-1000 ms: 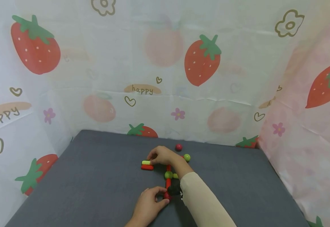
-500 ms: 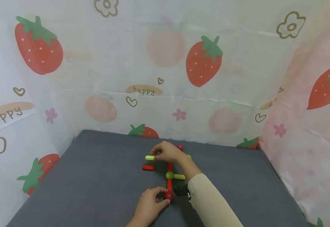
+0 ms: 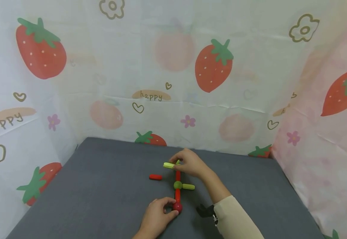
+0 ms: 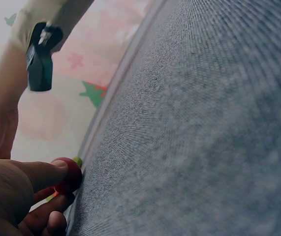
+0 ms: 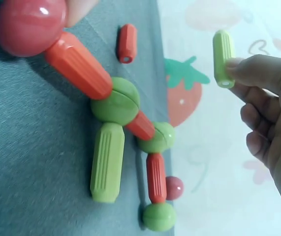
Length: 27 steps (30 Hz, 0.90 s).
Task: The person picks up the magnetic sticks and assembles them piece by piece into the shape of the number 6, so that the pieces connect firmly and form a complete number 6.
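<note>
My left hand point(image 3: 158, 215) pinches a red ball point(image 3: 177, 207) between thumb and fingers. That ball forms the near end of a joined chain of magnetic rods and balls lying on the table. From it a red rod point(image 5: 78, 65) leads to a green ball point(image 5: 115, 101), which carries a green rod point(image 5: 107, 163) pointing right. Another red rod point(image 3: 177, 175) runs on to a second green ball point(image 5: 156, 137). My right hand point(image 3: 189, 163) pinches a yellow-green magnetic rod point(image 3: 169, 165), held above the chain's far part. In the head view this hand hides the chain's far end.
A loose red rod point(image 3: 155, 177) lies left of the chain. In the right wrist view, a red rod point(image 5: 156, 177) and green ball point(image 5: 159, 216) continue the chain, with a red ball point(image 5: 174, 188) behind. A strawberry-print curtain point(image 3: 173, 126) borders the grey table point(image 3: 102, 186).
My right hand has lifted the yellow-green rod from beside the loose red rod and carried it right, over the chain. The left hand keeps its place on the red ball.
</note>
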{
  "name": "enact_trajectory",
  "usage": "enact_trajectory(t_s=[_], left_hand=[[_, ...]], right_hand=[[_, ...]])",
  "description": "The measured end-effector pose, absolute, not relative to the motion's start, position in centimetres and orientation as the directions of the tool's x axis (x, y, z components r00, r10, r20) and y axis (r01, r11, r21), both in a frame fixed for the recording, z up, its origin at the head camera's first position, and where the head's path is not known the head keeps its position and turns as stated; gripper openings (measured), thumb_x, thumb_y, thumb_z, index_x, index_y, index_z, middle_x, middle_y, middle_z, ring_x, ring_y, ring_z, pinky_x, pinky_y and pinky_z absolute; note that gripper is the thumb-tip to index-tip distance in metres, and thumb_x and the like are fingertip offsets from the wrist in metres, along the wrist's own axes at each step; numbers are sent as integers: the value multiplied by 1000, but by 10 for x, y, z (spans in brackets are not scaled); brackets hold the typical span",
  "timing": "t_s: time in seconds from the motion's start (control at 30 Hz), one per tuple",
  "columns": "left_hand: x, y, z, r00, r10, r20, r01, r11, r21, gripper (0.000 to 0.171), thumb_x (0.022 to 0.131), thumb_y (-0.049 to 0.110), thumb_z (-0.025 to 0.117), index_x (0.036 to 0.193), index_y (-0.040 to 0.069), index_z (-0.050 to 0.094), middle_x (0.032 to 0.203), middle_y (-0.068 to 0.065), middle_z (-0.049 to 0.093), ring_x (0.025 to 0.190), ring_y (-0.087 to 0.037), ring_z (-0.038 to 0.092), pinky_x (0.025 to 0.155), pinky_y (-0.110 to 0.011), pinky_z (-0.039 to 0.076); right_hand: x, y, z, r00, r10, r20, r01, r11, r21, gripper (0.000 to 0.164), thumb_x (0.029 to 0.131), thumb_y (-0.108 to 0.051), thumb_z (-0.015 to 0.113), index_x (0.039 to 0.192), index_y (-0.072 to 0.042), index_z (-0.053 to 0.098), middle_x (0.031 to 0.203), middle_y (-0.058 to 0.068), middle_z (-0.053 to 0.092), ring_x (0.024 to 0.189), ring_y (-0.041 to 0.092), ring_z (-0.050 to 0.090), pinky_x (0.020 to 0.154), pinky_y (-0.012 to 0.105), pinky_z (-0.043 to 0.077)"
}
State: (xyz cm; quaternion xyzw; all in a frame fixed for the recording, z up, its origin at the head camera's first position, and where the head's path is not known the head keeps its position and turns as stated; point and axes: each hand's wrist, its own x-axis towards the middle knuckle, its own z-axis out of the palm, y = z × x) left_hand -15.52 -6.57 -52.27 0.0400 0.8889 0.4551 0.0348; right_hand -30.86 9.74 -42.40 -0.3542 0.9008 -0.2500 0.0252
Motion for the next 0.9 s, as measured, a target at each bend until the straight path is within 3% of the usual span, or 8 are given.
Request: enact_trajectory(t_s=[0.33,0.9], left_hand=[[-157,-65,-522,-993,100,-55,11,569,822,31,83,32,86,110,22,76,93,10,67,70,-15,49,59,-30,39],[-160,-64,-524,-993,96,-70,1,594,805,31,83,36,85,110,23,76,97,12,67,73,-13,49,63,-30,39]], right_hand=[[-276,127,-422,-792,-577,202,-597,661,-455,21,91,-17,79,112,-18,79,104,-9,72,96,13,54,85,36,50],[-233,164,-447,-825,-515,231,-555,665,-499,24,87,-15,83,106,-27,79,97,-21,68,97,8,55,86,37,50]])
